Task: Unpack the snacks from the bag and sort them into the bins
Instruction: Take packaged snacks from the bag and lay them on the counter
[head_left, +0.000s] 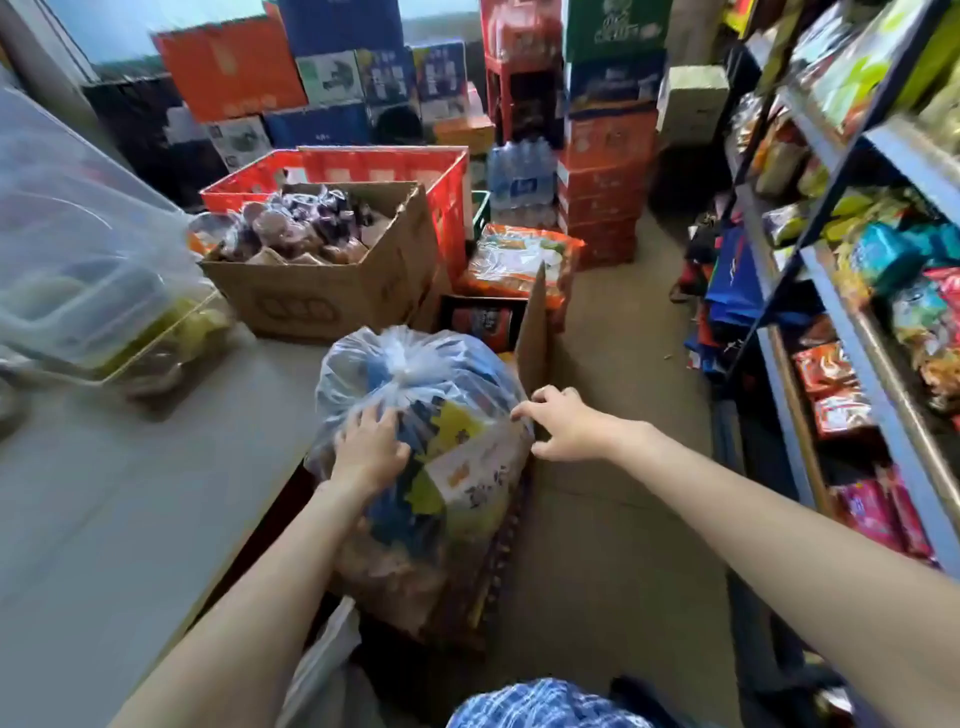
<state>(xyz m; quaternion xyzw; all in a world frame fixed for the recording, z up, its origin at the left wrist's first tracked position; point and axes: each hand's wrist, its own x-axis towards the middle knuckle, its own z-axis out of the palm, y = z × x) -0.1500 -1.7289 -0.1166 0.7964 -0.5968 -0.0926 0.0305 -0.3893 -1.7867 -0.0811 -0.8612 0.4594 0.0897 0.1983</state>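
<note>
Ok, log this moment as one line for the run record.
stage: bag not yet opened | snack bag: knotted shut, resting on stacked goods | left hand: open, pressing bag | right hand: fingers curled at bag's side, contact unclear

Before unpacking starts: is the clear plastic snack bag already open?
No, the clear plastic snack bag is knotted shut at its top.

1. The tied bag (415, 431) sits in the middle, just right of the table (130, 493), on stacked goods.
2. The left hand (371, 447) rests on the bag's near-left side; the right hand (563, 423) is at its right edge.
3. Behind the bag, a cardboard box (322, 291) stands on the table's far end.
4. A crate (441, 176) stands behind that box.
5. Shelves (852, 291) line the right.
</note>
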